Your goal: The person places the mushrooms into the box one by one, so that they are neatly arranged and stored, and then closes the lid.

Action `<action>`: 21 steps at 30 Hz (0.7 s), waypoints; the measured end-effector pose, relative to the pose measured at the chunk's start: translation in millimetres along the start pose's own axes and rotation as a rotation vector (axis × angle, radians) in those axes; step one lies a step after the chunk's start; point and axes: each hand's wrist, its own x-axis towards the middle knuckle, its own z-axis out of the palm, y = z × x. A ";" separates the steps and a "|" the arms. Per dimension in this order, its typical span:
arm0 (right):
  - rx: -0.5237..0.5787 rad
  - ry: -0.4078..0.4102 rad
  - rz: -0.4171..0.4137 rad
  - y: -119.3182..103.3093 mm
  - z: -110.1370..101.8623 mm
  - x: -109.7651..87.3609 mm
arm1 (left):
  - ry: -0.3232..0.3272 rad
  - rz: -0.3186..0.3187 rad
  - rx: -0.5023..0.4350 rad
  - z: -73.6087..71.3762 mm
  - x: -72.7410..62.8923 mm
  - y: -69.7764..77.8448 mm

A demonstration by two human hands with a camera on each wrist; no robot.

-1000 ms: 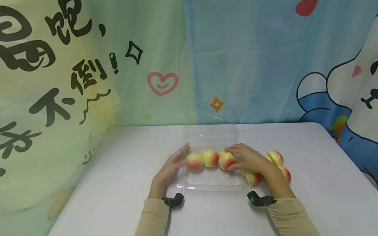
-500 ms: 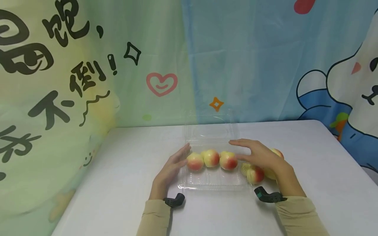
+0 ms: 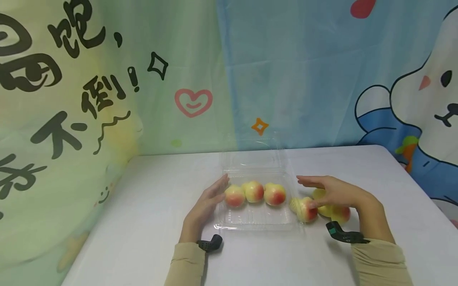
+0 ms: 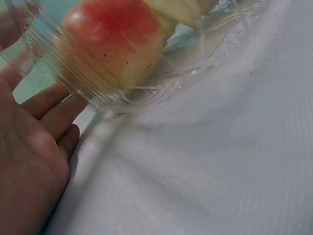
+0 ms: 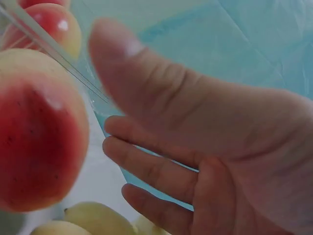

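A clear plastic clamshell box (image 3: 257, 222) with its lid (image 3: 252, 159) raised holds a row of 3 yellow-and-red peaches (image 3: 274, 194). My left hand (image 3: 204, 206) rests against the box's left side; in the left wrist view its fingers (image 4: 58, 110) touch the ribbed plastic wall beside a peach (image 4: 112, 44). My right hand (image 3: 340, 193) hovers over the loose peaches right of the box, thumb apart from the straightened fingers. In the right wrist view a red-cheeked peach (image 5: 41, 132) lies left of the thumb (image 5: 142, 73), with a gap between them.
Several loose peaches (image 3: 340, 214) lie on the white table (image 3: 264, 258) by the box's right side, partly hidden under my right hand. A printed cloth backdrop (image 3: 300, 71) hangs behind the table's far edge.
My right hand has let go of the rightmost peach in the box and moved right, over the loose peaches. The left hand stays at the box's left side.
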 end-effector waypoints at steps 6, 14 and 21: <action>0.019 -0.088 0.023 -2.4 4.8 5.7 | -0.002 -0.006 -0.007 -0.7 -0.1 -0.7; 0.056 -0.114 0.059 -10.1 7.4 4.3 | 0.001 -0.008 -0.007 0.0 -0.9 0.5; -0.056 -0.061 0.074 -9.1 7.0 4.9 | 0.009 -0.010 0.025 1.1 -1.5 1.5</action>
